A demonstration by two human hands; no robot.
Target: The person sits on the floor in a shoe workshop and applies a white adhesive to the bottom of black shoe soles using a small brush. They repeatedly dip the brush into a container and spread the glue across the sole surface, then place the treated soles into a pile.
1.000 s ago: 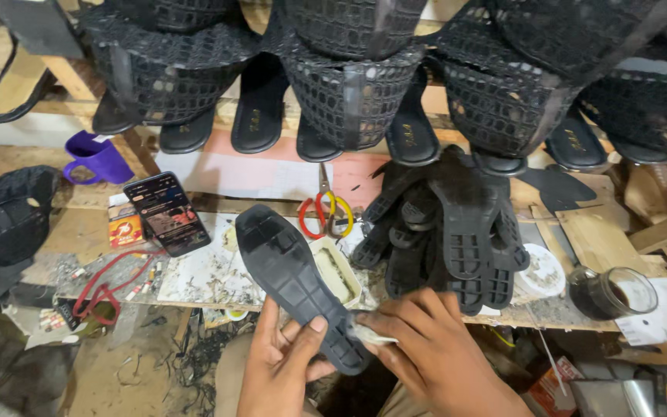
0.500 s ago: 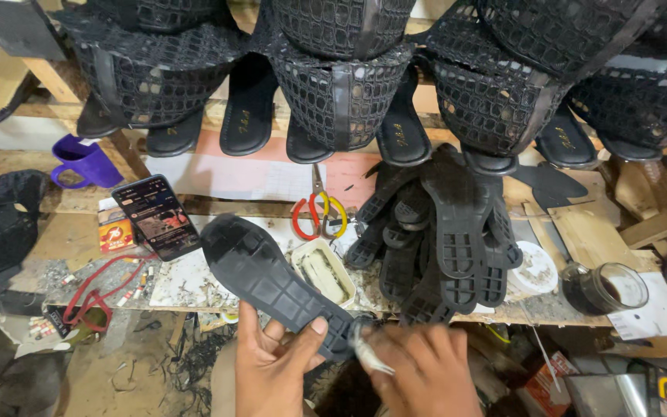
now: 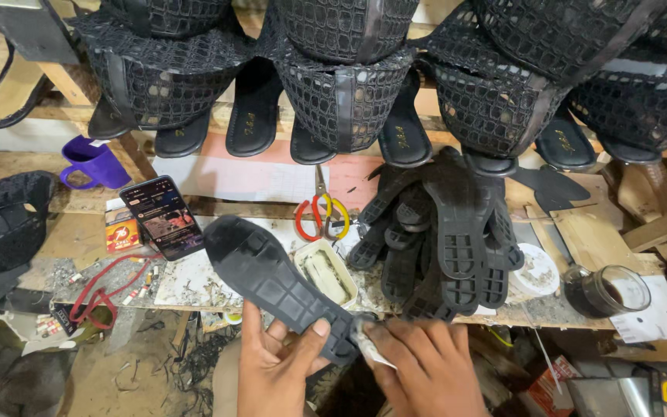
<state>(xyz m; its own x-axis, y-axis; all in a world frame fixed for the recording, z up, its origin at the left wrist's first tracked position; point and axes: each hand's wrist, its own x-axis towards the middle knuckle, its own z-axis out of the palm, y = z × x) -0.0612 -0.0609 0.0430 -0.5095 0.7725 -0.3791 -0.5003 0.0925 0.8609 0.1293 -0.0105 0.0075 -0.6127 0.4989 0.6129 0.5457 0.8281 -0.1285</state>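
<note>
A black rubber shoe sole point(image 3: 272, 282) lies tread-up across the front edge of the workbench, toe pointing up-left. My left hand point(image 3: 275, 367) grips its heel end from below, thumb on top. My right hand point(image 3: 422, 367) presses a small pale scrap point(image 3: 368, 347), cloth or paper, against the sole's heel end. A pile of several more black soles point(image 3: 445, 232) lies just right of it on the bench.
A white oval tin point(image 3: 326, 270) sits beside the sole. Scissors with red and yellow handles point(image 3: 320, 212), a phone point(image 3: 164, 218), a purple cup point(image 3: 94, 164), a white lid point(image 3: 534, 270) and a dark glass jar point(image 3: 607, 289) lie on the bench. Black woven shoe uppers point(image 3: 341, 85) hang above.
My right hand has slid along the sole's heel end with the pale scrap. The view has shifted slightly; the left hand keeps its grip.
</note>
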